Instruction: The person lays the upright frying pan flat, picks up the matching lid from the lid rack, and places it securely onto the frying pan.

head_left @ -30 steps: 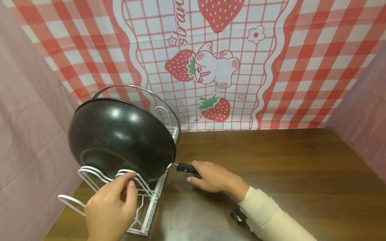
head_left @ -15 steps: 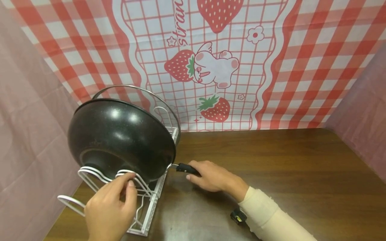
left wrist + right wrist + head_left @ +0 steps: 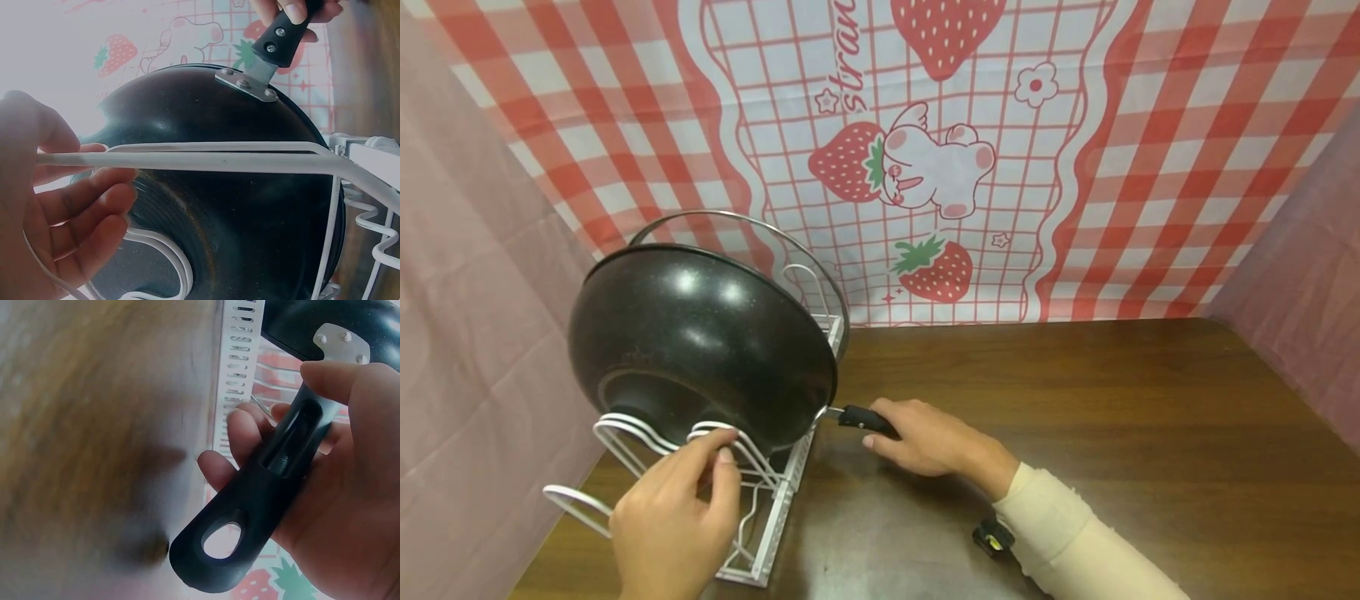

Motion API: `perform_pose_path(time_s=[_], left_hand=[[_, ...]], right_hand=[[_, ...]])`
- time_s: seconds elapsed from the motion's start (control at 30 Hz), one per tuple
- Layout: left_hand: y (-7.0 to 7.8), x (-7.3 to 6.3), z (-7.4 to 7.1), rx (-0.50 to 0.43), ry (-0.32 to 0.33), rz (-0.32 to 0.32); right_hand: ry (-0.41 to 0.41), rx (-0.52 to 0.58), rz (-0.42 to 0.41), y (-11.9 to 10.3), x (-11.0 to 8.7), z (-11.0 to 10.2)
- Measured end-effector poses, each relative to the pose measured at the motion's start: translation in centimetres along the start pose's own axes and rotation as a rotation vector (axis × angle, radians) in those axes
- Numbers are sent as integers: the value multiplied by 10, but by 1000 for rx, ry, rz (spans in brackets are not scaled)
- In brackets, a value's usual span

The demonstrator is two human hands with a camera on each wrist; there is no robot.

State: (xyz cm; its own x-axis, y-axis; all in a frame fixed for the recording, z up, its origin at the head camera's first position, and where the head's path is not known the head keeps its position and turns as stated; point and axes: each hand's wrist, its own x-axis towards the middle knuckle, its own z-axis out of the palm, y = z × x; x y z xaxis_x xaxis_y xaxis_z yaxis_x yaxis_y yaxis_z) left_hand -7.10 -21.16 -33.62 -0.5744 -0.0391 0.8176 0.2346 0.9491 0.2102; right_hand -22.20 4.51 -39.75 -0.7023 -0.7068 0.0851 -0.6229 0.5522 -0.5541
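A black wok (image 3: 700, 342) stands on edge in a white wire pan rack (image 3: 772, 533), its rounded underside facing me and its base right at the wire dividers. My right hand (image 3: 928, 440) holds the wok by its black handle (image 3: 861, 419); in the right wrist view the thumb lies over the handle (image 3: 269, 475) and the fingers curl behind it. My left hand (image 3: 676, 517) pinches a white wire divider (image 3: 225, 162) at the front of the wok. Thumb and fingers meet around that wire in the left wrist view. The wok hides part of the rack's far end.
Behind the wok stands a clear round lid with a metal rim (image 3: 805, 250). A small black object (image 3: 992, 537) shows beside my right sleeve. The wooden tabletop (image 3: 1075, 400) ends at a red checked strawberry cloth (image 3: 1150, 208), with pink cloth (image 3: 475, 275) on the left.
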Motion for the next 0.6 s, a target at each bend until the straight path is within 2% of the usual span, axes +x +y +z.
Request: perform_pose_path(time_s=[0.27,0.6], left_hand=[[-1,0,1,-7,27,11],[-1,1,0,-5,9,14]], right_hand=[[-7,25,-21,1,-1,1],[7,30,-50,2,3,2]])
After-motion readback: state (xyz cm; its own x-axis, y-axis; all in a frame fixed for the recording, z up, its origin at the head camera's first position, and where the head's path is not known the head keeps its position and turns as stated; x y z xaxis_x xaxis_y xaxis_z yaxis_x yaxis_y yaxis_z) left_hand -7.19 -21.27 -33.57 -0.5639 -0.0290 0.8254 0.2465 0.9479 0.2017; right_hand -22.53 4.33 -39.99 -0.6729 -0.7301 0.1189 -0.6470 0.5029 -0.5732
